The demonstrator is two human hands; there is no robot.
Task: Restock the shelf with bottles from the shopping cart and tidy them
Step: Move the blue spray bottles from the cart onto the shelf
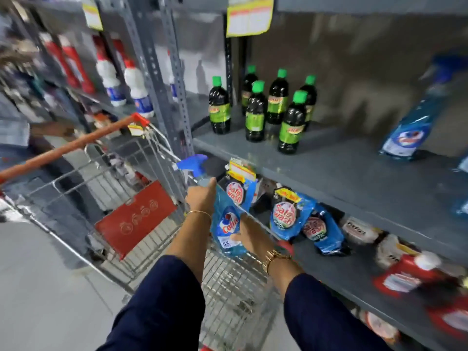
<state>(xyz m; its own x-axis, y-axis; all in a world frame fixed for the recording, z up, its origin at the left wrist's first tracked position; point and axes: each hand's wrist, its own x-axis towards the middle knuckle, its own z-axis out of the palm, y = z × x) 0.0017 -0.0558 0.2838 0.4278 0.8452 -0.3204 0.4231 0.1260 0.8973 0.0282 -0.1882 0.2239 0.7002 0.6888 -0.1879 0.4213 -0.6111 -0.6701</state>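
I hold a blue spray bottle [224, 219] with a blue trigger head above the wire shopping cart [141, 188]. My left hand [201, 196] grips its neck just below the trigger. My right hand [249, 236] clasps the lower body from the right. The bottle is upright, slightly tilted, beside the edge of the grey shelf [342, 171]. On that shelf stand several dark bottles with green caps [255, 112], and another blue spray bottle [415, 122] stands at the far right.
Blue detergent pouches [291, 214] and red packs [405, 277] lie on the lower shelf. White and red bottles [136, 89] fill the racks at left. A person's arm [50, 127] reaches near the cart's orange handle [71, 145]. Grey floor lies lower left.
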